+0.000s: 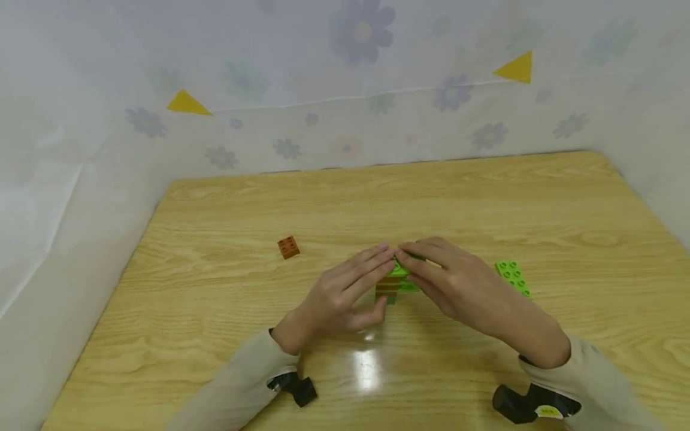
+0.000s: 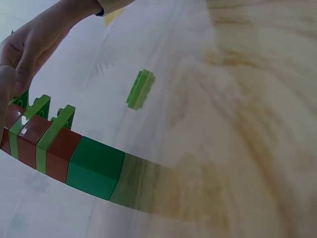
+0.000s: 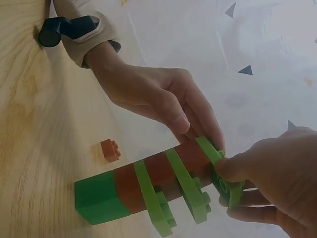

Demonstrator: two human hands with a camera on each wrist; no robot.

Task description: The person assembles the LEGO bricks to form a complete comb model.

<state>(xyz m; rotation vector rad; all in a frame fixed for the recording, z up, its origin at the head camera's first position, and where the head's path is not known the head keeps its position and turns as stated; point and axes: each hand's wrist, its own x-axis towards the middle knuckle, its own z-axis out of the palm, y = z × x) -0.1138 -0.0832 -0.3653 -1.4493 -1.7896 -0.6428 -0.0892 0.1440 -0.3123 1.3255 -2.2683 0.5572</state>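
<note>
A tower of toy building bricks (image 1: 387, 287) stands upright on the table between both hands. Its base is a dark green brick (image 3: 101, 197), with red-brown bricks (image 3: 153, 168) and light green plates alternating above. Those plates (image 3: 187, 184) jut out to one side. At the top, my right hand (image 1: 463, 287) pinches the uppermost light green plate (image 3: 212, 152) between thumb and fingers. My left hand (image 1: 336, 293) has its fingers extended against the tower's top from the other side, its thumb apart from them. Fingers partly cover the top in the head view.
A loose red-brown brick (image 1: 288, 246) lies on the wooden table (image 1: 215, 287) to the left. Beside my right wrist lies another light green plate (image 1: 512, 278), partly covered by the arm. A flower-patterned sheet (image 1: 345, 126) hangs behind the table.
</note>
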